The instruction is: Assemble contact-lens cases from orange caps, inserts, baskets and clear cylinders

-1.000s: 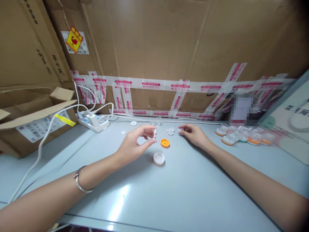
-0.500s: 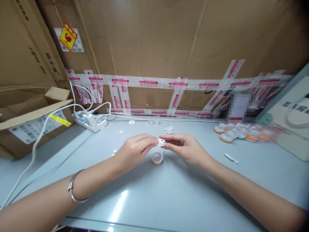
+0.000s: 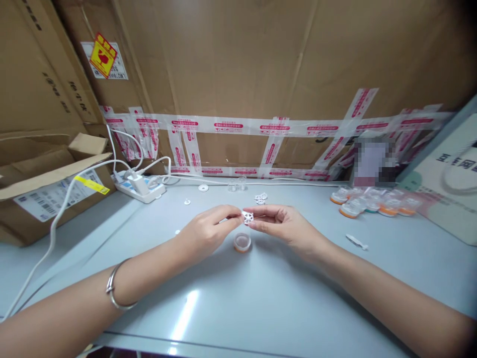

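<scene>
Between the fingertips of both hands is a small white round plastic part with holes (image 3: 248,217), held up above the table. My left hand (image 3: 208,229) pinches its left edge, and my right hand (image 3: 286,226) grips its right side between thumb and fingers. Just below them a small clear cup with an orange rim (image 3: 242,242) stands on the table. Beyond the hands lie several similar white perforated parts (image 3: 261,198). Farther left are a white disc with a hole (image 3: 203,188) and a small white piece (image 3: 187,201).
Clear containers with orange or teal bases (image 3: 387,203) cluster at the right, near a white slim tool (image 3: 357,242). A power strip (image 3: 139,189) with white cables and an open cardboard box (image 3: 55,184) stand at the left. A large taped carton (image 3: 223,64) walls the back.
The white part has been tilted so its holed face shows more toward me. Both hands stay in nearly the same place, and the left fingers have shifted slightly.
</scene>
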`<state>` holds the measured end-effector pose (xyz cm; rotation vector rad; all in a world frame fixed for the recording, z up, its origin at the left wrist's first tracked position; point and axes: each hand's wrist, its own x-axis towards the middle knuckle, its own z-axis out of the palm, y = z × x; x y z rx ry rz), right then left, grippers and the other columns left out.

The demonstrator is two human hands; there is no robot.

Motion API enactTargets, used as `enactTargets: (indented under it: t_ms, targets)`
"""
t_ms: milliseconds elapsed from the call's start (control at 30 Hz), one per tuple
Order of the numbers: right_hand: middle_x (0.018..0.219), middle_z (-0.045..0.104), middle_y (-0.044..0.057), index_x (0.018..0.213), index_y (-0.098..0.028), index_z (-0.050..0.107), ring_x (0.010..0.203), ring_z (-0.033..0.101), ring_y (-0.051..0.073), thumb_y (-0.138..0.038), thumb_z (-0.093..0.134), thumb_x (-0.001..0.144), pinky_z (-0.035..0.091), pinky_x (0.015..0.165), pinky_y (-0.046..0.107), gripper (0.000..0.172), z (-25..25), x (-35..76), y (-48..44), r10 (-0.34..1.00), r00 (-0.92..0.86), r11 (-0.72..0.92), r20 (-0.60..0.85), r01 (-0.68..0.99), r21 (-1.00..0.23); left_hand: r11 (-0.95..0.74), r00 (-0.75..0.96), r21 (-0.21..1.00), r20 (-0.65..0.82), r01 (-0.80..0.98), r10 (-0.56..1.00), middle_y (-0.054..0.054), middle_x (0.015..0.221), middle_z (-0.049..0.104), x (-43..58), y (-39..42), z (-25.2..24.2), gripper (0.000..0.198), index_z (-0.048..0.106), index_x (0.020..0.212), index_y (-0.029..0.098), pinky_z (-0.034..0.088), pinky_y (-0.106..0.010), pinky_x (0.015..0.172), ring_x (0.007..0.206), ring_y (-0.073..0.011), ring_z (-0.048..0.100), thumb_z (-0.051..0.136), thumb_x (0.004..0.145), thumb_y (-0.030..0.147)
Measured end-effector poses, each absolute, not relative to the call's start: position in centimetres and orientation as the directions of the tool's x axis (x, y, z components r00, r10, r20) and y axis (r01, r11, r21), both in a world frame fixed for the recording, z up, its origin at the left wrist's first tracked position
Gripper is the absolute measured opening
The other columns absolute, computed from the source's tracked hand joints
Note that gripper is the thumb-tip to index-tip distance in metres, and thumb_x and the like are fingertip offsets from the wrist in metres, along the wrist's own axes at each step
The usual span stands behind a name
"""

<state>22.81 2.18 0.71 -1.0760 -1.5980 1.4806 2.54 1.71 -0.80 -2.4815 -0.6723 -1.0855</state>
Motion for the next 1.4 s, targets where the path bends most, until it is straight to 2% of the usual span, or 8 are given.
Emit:
enactTargets:
  t_ms: [533, 867, 1100, 1233, 1333, 1400]
  targets:
    - [0.088, 0.072, 0.004, 0.094, -0.020, 0.071, 0.085, 0.065, 0.017, -0.032, 0.074, 0.063, 0.047, 0.085, 0.033, 0.034, 0.84, 22.43, 2.01, 0.928, -0.366, -0.047, -0.076, 0.087, -0.995, -0.819, 0.609, -0.130, 0.734, 0.559, 0.299, -0.006, 0.090, 0.066, 2.66, 1.46, -1.11, 0.016, 0.060, 0.091, 0.013, 0.052, -0.021, 0.070, 0.079, -0.0119, 0.062, 0.045, 0.088, 0.012]
    - [0.089, 0.071, 0.004, 0.095, -0.019, 0.070, 0.087, 0.065, 0.018, -0.033, 0.073, 0.064, 0.048, 0.086, 0.035, 0.034, 0.88, 22.40, 1.79, 0.930, -0.367, 0.000, -0.030, 0.083, -0.997, -0.811, 0.609, -0.142, 0.736, 0.568, 0.297, -0.007, 0.090, 0.066, 2.63, 1.44, -1.10, 0.015, 0.060, 0.092, 0.012, 0.052, -0.021, 0.068, 0.079, -0.0128, 0.062, 0.045, 0.089, 0.014]
    - [0.087, 0.071, 0.004, 0.087, -0.018, 0.069, 0.085, 0.065, 0.018, -0.033, 0.074, 0.063, 0.048, 0.084, 0.034, 0.028, 0.84, 22.22, 1.81, 0.935, -0.354, 0.016, -0.018, 0.093, -0.996, -0.808, 0.619, -0.155, 0.727, 0.569, 0.297, -0.007, 0.088, 0.066, 2.77, 1.24, -0.92, 0.014, 0.060, 0.090, 0.012, 0.052, -0.023, 0.066, 0.076, -0.0132, 0.061, 0.047, 0.088, 0.013]
    - [0.086, 0.071, 0.004, 0.085, -0.018, 0.068, 0.084, 0.065, 0.017, -0.032, 0.073, 0.064, 0.048, 0.082, 0.032, 0.026, 0.78, 22.24, 1.77, 0.934, -0.356, 0.020, -0.023, 0.115, -0.993, -0.851, 0.624, -0.053, 0.704, 0.522, 0.339, -0.007, 0.092, 0.066, 2.69, 1.50, -1.02, 0.010, 0.061, 0.090, 0.013, 0.053, -0.024, 0.071, 0.081, -0.0139, 0.063, 0.052, 0.085, 0.013]
    - [0.086, 0.070, 0.003, 0.085, -0.018, 0.066, 0.082, 0.065, 0.016, -0.032, 0.070, 0.067, 0.048, 0.080, 0.031, 0.023, 0.83, 22.17, 1.54, 0.930, -0.367, 0.048, -0.008, 0.143, -0.989, -0.879, 0.563, 0.141, 0.719, 0.455, 0.407, -0.005, 0.089, 0.067, 2.70, 1.59, -1.08, 0.012, 0.060, 0.094, 0.014, 0.052, -0.022, 0.075, 0.081, -0.0122, 0.064, 0.059, 0.082, 0.015]
    - [0.086, 0.069, 0.004, 0.085, -0.018, 0.065, 0.082, 0.065, 0.016, -0.033, 0.068, 0.070, 0.049, 0.080, 0.032, 0.022, 0.90, 22.10, 1.33, 0.926, -0.375, 0.092, 0.028, 0.154, -0.984, -0.851, 0.488, 0.259, 0.727, 0.456, 0.483, -0.003, 0.085, 0.068, 2.82, 1.51, -1.05, 0.018, 0.059, 0.097, 0.014, 0.052, -0.020, 0.071, 0.076, -0.0105, 0.064, 0.062, 0.080, 0.017]
